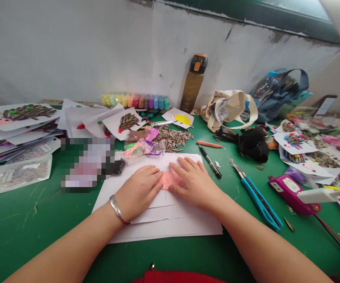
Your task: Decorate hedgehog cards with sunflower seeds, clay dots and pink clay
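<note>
A flattened piece of pink modelling clay (170, 180) lies on a stack of white paper (170, 228) in front of me. My left hand (140, 188), with a silver bracelet at the wrist, rests on the sheets, its fingertips touching the clay's left edge. From the other side, my right hand (196, 181) reaches over the clay's right part with fingers spread and lying flat. Neither hand grips anything, and the fingers partly cover the clay. Just beyond the paper are opened clay packets (140, 148) and a heap of striped sunflower seeds (172, 137).
To the right lie a black pen (209, 161), an orange pencil (209, 144), a blue utility knife (258, 198) and a magenta glue gun (295, 192). Seed-covered pictures (25, 112) pile up at left. A bottle (194, 84) and a cloth bag (231, 110) stand by the wall.
</note>
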Motion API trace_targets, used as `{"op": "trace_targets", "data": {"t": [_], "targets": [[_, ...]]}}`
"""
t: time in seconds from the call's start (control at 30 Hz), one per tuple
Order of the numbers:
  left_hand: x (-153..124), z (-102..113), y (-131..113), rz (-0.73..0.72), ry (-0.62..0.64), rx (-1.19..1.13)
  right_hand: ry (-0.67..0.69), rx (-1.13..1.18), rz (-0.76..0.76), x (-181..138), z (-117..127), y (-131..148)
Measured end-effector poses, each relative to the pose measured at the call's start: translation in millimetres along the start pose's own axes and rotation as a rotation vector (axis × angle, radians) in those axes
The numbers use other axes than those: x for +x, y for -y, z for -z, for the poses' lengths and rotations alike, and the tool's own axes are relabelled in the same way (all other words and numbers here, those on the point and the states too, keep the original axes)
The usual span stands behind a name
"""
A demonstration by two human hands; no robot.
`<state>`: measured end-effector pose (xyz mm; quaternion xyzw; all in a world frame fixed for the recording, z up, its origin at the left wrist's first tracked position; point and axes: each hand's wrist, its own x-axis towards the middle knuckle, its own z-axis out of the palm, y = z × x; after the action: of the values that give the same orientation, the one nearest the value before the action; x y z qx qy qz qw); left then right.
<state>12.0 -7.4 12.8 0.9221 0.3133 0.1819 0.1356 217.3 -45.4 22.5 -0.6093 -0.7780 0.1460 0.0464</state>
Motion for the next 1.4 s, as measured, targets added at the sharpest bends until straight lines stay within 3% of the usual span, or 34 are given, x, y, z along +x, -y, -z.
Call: {"op": "trace_targets", "data": {"t": [0.33, 0.57, 0.77, 0.97, 1.17, 1.4], "targets": [[-2, -2, 1, -0.012, -0.002, 0.004, 0.039, 0.184, -0.01, 5, 3, -17], [-3, -2, 2, 0.006, 0.023, -0.002, -0.033, 0.072, -0.018, 5, -1, -9], [-3, -2, 3, -0.005, 0.001, 0.0, -0.012, 0.224, -0.004, 6, 2, -22], [-3, -2, 3, 0.005, 0.008, -0.003, -0.058, 0.092, 0.003, 6, -1, -16], [-2, -2, 3, 0.001, 0.012, 0.003, -0.024, 0.187, 0.02, 7, 0, -25], [-2, -3, 3, 0.007, 0.027, 0.009, -0.078, 0.086, 0.022, 6, 1, -18]]}}
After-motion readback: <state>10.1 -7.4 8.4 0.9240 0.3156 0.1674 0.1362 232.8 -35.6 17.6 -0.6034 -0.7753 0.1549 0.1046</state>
